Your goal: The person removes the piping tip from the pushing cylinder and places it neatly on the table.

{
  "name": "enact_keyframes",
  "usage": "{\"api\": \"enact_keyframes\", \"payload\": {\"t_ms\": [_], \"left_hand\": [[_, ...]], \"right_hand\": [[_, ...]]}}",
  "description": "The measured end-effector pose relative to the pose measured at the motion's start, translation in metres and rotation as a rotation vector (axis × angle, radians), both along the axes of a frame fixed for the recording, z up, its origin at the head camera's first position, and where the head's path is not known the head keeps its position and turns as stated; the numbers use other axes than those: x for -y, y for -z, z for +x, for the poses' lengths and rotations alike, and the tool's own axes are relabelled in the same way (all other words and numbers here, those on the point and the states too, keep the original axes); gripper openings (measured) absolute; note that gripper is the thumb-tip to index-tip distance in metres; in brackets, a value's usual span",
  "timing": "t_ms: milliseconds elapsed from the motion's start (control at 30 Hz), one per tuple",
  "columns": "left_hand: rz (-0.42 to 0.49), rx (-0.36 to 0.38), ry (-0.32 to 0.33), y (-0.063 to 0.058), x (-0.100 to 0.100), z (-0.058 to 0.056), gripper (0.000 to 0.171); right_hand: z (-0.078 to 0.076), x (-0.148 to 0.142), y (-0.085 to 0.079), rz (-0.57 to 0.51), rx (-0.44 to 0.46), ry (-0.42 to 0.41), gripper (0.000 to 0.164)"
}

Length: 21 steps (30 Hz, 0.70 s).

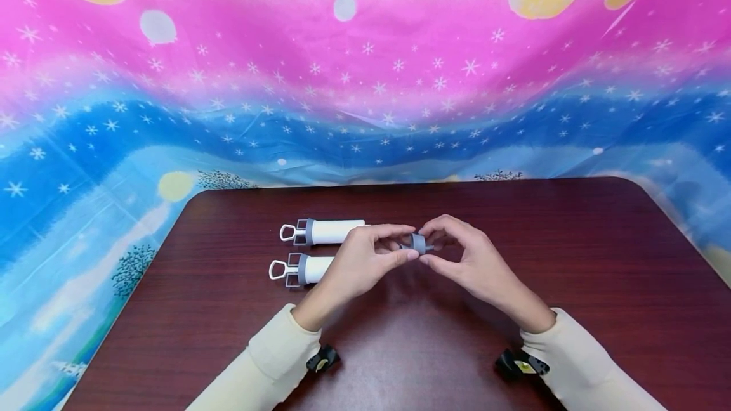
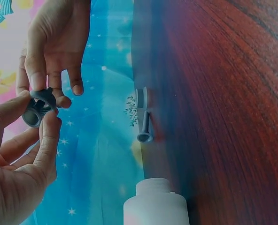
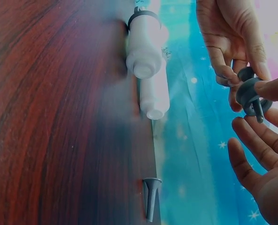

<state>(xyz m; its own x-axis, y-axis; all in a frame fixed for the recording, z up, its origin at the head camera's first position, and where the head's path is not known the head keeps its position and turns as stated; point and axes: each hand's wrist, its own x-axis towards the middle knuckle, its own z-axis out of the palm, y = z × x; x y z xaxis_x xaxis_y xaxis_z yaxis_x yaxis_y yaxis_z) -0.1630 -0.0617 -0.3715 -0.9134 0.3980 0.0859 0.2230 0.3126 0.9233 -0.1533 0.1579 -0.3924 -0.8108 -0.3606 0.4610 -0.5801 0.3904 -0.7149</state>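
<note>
Above the table, both hands meet at a small grey plastic fitting (image 1: 419,243). My left hand (image 1: 358,260) pinches it between thumb and fingertips from the left. From the other side, the thumb and fingers of my right hand (image 1: 478,264) pinch it too. In the left wrist view the fitting (image 2: 32,117) shows a round, hollow end. A thin stem sticks out of the fitting (image 3: 248,92) in the right wrist view. Whether it is one part or more, I cannot tell. Two white plastic syringe-like tubes (image 1: 338,231) with grey collars and white loop handles lie beyond the left hand.
A grey funnel-shaped nozzle (image 2: 145,127) and a short grey round part (image 2: 141,97) lie on the dark red-brown table (image 1: 599,259); the head view does not show them. A patterned cloth (image 1: 365,81) hangs behind the table's far edge.
</note>
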Motion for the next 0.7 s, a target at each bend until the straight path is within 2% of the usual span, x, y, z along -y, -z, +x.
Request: {"api": "enact_keyframes", "payload": {"t_ms": [433, 700], "left_hand": [[0.024, -0.003, 0.013, 0.002, 0.001, -0.002, 0.036], [-0.017, -0.024, -0.015, 0.002, 0.005, -0.001, 0.033]], "right_hand": [[0.000, -0.005, -0.001, 0.017, 0.026, 0.036, 0.031], [0.000, -0.013, 0.000, 0.036, 0.041, 0.086, 0.033]]}}
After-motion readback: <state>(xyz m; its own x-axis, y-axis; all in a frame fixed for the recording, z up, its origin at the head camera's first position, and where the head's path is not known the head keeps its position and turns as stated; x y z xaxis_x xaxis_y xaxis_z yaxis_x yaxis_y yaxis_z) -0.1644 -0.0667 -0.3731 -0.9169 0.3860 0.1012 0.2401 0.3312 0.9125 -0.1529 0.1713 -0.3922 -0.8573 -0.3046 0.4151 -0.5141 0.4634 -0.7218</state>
